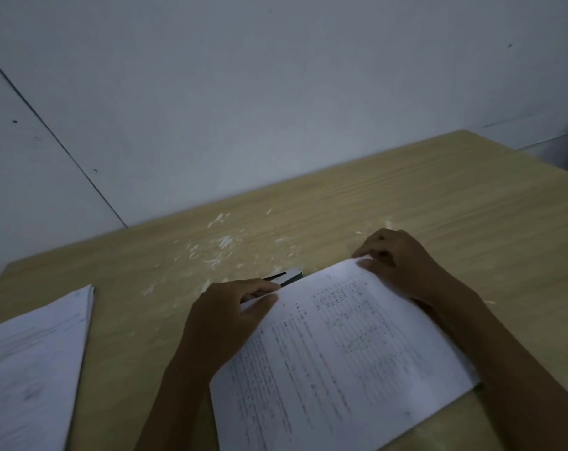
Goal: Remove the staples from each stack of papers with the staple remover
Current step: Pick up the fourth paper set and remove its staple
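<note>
The printed stack of papers (341, 346) lies on the wooden worktop (438, 203), turned so its long axis runs from near-left to far-right, with its far short edge facing the wall. The left hand (224, 317) sits at the far-left corner of that stack, its fingers (263, 299) curled and pinching the corner of the top sheets. The right hand (396, 258) is at the far-right corner, fingers bent and pinching the paper edge there. The staple remover (287, 276), a dark tool with a pale end, lies on the worktop just beyond the stack's far edge, between the two hands and touching or nearly touching the left fingertips; neither hand holds it. The left hand is clearly the nearer one to the tool. No staple can be made out in this dim view, so which corner is bound is unclear. A second stack of papers (32, 362) rests well apart to the left. Pale paper scraps (224, 242) litter the worktop beyond the tool.
</note>
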Demonstrator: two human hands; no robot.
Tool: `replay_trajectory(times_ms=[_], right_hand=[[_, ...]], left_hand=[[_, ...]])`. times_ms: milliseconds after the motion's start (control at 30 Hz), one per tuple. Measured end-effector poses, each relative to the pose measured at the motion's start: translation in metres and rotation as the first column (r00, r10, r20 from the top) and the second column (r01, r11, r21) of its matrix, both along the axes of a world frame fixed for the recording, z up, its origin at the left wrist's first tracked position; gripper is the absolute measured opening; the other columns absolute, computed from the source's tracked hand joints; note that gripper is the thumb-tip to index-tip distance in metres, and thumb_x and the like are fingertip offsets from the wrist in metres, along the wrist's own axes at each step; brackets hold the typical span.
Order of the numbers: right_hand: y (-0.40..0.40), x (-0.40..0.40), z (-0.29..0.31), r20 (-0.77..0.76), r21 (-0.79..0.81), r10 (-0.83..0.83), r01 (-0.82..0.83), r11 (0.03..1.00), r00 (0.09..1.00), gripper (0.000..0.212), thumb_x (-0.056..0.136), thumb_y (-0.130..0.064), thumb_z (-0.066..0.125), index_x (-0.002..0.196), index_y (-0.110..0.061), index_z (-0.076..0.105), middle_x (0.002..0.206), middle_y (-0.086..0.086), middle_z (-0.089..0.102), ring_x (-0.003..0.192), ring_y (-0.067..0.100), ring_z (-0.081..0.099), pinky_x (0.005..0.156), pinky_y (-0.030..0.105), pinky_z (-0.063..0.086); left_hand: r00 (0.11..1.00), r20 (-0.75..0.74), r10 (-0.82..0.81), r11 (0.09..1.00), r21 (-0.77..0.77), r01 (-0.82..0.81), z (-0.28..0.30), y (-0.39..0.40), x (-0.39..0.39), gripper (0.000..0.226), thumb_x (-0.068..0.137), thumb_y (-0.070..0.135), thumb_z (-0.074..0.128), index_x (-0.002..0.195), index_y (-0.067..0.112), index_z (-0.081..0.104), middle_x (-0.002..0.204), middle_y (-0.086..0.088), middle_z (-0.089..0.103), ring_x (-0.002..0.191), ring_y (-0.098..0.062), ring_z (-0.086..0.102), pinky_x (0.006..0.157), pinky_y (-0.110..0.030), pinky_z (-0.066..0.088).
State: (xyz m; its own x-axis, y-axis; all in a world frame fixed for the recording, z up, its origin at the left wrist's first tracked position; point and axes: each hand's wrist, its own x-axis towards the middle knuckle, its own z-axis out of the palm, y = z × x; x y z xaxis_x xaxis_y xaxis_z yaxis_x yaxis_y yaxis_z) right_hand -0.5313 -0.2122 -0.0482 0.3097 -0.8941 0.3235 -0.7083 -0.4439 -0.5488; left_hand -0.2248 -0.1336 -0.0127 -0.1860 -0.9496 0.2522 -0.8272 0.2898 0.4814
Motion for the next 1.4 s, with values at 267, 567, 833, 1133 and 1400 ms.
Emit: replay_trajectory(times_ms=[267,567,833,1133,1400], right_hand=[[0.004,-0.009,0.008,0.033,0.098,0.078,-0.081,0.992,0.996,0.021,0.079,-0.015,0.079,0.099,-0.019,0.075,0.089,-0.009,0.070,0.082,-0.006,0.061,0.070,0.004,0.039],[0.009,-0.005,0.000,-0.068,0.012,0.073,-0.072,0.997,0.995,0.018,0.078,-0.030,0.078,0.095,-0.022,0.074,0.097,-0.009,0.065,0.090,0.019,0.058,0.084,0.033,0.043],[0.016,-0.008,0.011,0.197,0.173,-0.012,-0.023,0.985,0.980,0.015,0.073,-0.023,0.083,0.084,-0.016,0.075,0.069,-0.009,0.066,0.062,0.003,0.059,0.058,0.011,0.046],[0.013,-0.014,0.012,0.285,0.289,-0.003,-0.083,0.954,0.959,0.015,0.081,-0.020,0.077,0.095,-0.021,0.076,0.074,-0.005,0.075,0.075,0.005,0.069,0.070,0.008,0.048],[0.015,-0.011,0.011,0.235,0.260,-0.019,-0.044,0.965,0.972,0.010,0.080,-0.021,0.077,0.090,-0.021,0.077,0.072,-0.008,0.073,0.068,0.004,0.065,0.064,0.010,0.046]], left_hand=[[0.999,-0.018,-0.048,0.992,0.113,0.050,-0.005,0.005,0.010,0.019,0.091,0.037,0.064,0.104,0.048,0.073,0.086,0.034,0.069,0.078,0.008,0.065,0.064,-0.016,0.048],[0.978,-0.205,-0.032,0.986,0.152,0.064,-0.009,0.004,0.009,0.025,0.090,0.020,0.068,0.092,0.044,0.075,0.085,0.023,0.072,0.076,-0.007,0.066,0.065,-0.014,0.048],[0.984,-0.175,-0.031,0.984,0.169,0.061,-0.012,0.005,0.013,0.020,0.091,0.023,0.068,0.095,0.040,0.075,0.085,0.024,0.072,0.078,-0.002,0.068,0.070,-0.024,0.053],[0.994,-0.106,-0.041,0.990,0.133,0.055,-0.015,0.003,0.016,0.017,0.089,0.030,0.069,0.095,0.046,0.072,0.089,0.028,0.070,0.080,0.001,0.066,0.071,-0.026,0.053],[0.994,-0.096,-0.045,0.990,0.131,0.058,-0.014,0.003,0.016,0.019,0.088,0.028,0.071,0.095,0.045,0.072,0.087,0.026,0.070,0.081,0.000,0.066,0.074,-0.026,0.054]])
